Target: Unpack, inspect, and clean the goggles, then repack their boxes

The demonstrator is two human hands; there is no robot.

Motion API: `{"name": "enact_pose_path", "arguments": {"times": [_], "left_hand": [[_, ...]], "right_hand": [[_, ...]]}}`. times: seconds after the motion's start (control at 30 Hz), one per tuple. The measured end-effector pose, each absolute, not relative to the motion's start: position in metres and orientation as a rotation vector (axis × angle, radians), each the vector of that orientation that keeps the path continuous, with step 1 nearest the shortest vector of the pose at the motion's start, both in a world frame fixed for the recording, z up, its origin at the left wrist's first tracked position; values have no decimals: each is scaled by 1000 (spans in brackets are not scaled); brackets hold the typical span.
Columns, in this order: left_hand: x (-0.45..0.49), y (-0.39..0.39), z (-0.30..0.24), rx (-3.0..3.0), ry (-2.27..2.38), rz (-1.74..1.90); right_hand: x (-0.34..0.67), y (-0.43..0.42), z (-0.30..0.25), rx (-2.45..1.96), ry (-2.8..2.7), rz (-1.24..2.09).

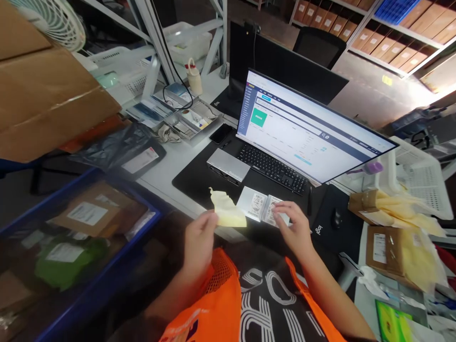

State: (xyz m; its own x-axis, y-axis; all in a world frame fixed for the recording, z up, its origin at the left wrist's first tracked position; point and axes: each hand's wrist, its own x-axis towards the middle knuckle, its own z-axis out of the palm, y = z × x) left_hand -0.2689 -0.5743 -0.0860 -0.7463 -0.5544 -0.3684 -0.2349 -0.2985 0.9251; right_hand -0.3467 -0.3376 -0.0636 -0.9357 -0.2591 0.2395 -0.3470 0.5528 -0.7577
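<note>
My left hand (pixel 201 237) pinches a crumpled pale yellow sheet of paper (pixel 228 209) between thumb and fingers, held up in front of the desk's near edge. Two small flat silver-white boxes with printed labels lie side by side on the black desk mat, the left box (pixel 245 203) and the right box (pixel 270 209). Over the right box's right end is my right hand (pixel 295 229), its thumb and fingers apart and curved. Whether its fingertips touch that box I cannot tell. A longer silver box (pixel 228 164) sits behind them, near the keyboard (pixel 272 168).
A lit monitor (pixel 302 128) stands behind the keyboard. To the right are a mouse (pixel 337 218), a handheld scanner (pixel 347 271) and cardboard boxes (pixel 383 249). A blue bin (pixel 140 225) of parcels is at the left, below a parts tray (pixel 199 121) and large carton (pixel 46 90).
</note>
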Motion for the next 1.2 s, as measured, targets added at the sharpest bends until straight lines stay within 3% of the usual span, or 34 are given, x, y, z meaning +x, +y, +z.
{"name": "enact_pose_path", "arguments": {"times": [0.17, 0.3, 0.53, 1.2], "left_hand": [[-265, -555, -78, 696, -2017, -2022], [-260, -545, -75, 622, -2050, -2092], [-257, -536, -94, 706, -1673, -2565], [-248, -567, -104, 946, -2004, -2403]], "right_hand": [[-323, -387, -30, 874, -2548, 1532], [-321, -402, -43, 934, -2551, 1302], [-317, -401, -56, 1070, -2469, 929], [-308, -423, -75, 1313, -2494, 1018]]}}
